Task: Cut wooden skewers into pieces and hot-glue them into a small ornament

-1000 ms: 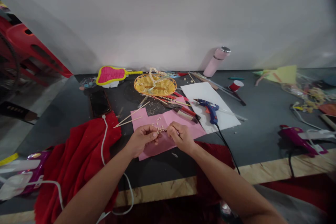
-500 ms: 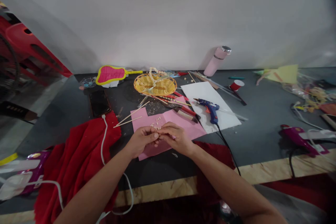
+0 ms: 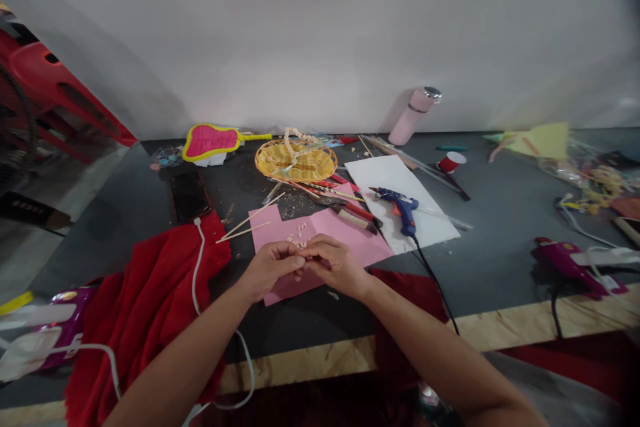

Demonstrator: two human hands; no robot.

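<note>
My left hand (image 3: 274, 268) and my right hand (image 3: 335, 263) meet over a pink sheet of paper (image 3: 360, 243), their fingertips pinched together. Whatever lies between the fingers is too small and too covered to make out. Just beyond the fingertips, several small cream-coloured pieces (image 3: 299, 235) are scattered on the paper. To the left, thin wooden sticks (image 3: 247, 231) rest partly across the sheet. A tool with red handles (image 3: 357, 217) lies on the paper's right part.
Behind the paper stands a wicker basket (image 3: 273, 163). A blue glue gun (image 3: 404, 208) rests on a white board (image 3: 425, 230), its black cord running to the front edge. Red cloth (image 3: 150, 287), a phone (image 3: 190, 195) and a white cable lie left; a pink bottle (image 3: 413, 119) stands by the wall.
Both hands stay in the same place, with only slight shifts of the fingers. Nothing else on the table has visibly moved.
</note>
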